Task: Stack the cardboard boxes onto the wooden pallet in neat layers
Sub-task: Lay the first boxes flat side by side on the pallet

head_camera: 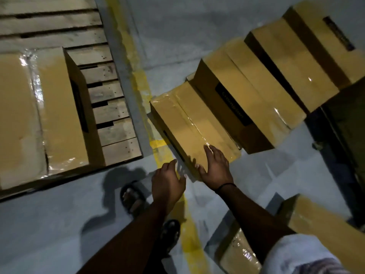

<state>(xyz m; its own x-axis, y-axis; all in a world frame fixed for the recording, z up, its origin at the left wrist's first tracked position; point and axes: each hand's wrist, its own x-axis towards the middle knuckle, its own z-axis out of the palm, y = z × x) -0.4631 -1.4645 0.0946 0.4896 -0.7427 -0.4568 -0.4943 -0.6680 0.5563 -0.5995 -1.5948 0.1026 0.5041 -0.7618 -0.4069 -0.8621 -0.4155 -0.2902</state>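
Note:
A taped cardboard box [189, 127] lies on the grey floor at centre. My right hand [216, 168] rests flat on its near top corner, fingers spread. My left hand [167, 181] hovers open just off the box's near left edge, apart from it. On the wooden pallet [110, 107] at the left sit two taped boxes side by side: one at the pallet's right [59, 107], one further left [15, 119]. Behind the nearest floor box, a row of several more boxes runs up to the right, starting with a taller one [246, 91].
A worn yellow floor line [138, 80] runs between the pallet and the floor boxes. My sandalled feet [134, 196] stand near it. More boxes lie at the lower right [320, 220]. A dark object [343, 123] stands at the right edge.

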